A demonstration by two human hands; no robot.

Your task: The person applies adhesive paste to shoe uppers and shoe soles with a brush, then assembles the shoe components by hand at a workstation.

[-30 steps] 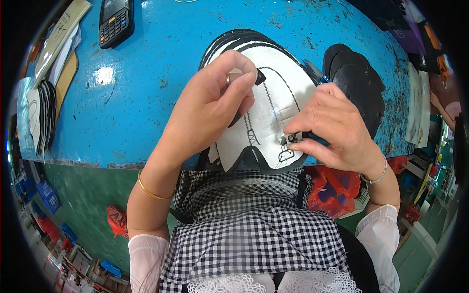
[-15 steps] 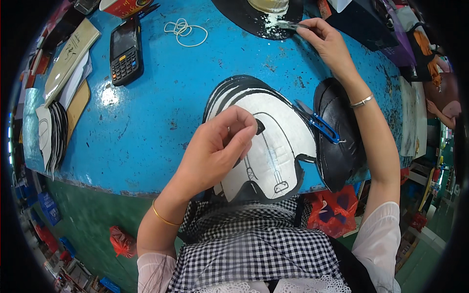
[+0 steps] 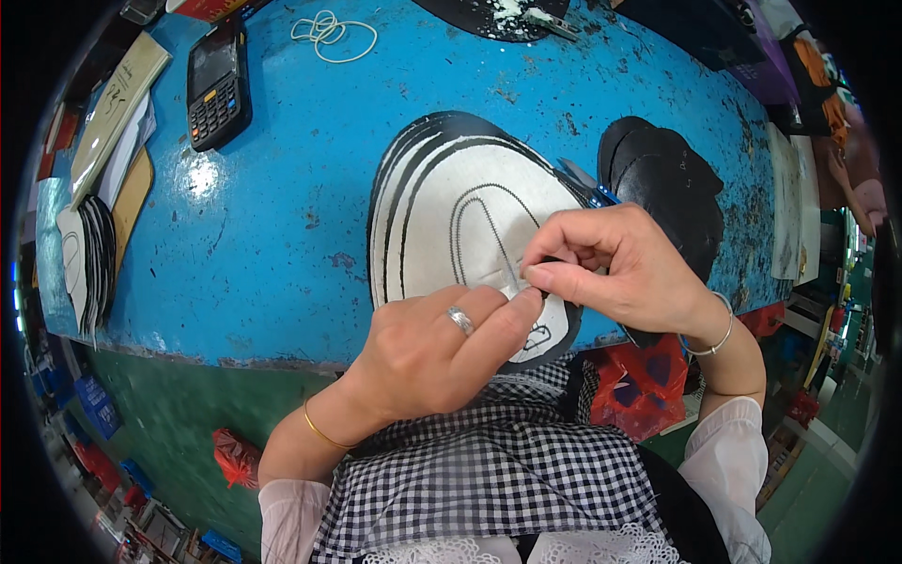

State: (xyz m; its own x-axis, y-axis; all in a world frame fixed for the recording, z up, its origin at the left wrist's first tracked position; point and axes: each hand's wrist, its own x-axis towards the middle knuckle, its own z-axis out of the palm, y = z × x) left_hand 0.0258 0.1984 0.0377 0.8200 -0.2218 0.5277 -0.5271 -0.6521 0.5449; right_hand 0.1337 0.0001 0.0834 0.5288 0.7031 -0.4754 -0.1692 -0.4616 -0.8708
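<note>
Over a stack of white-lined, black-edged shoe upper pieces [image 3: 427, 211], my two hands meet fingertip to fingertip. My left hand [image 3: 427, 352] is closed in a pinch, a ring on one finger. Its fingertips touch a small black piece [image 3: 556, 264], mostly covered by fingers. My right hand [image 3: 634, 268] pinches the same small piece from the other side. Dark stitching and a drawn outline mark the top upper. Partly behind my right hand lie blue-handled thread snips [image 3: 599, 193]. Black leather pieces [image 3: 667, 179] rest to the right of them.
At the far edge, a black sheet [image 3: 470, 17] carries white powder and a slim metal tool [image 3: 554, 23]. A handheld scanner [image 3: 218, 89], a pale elastic loop [image 3: 334, 38] and another stack of pieces [image 3: 89, 258] lie leftward. A red plastic bag [image 3: 639, 395] hangs below the table's front edge.
My right hand has let go of the metal tool on the powdered sheet and come back to my left hand. My left hand has moved slightly right and down.
</note>
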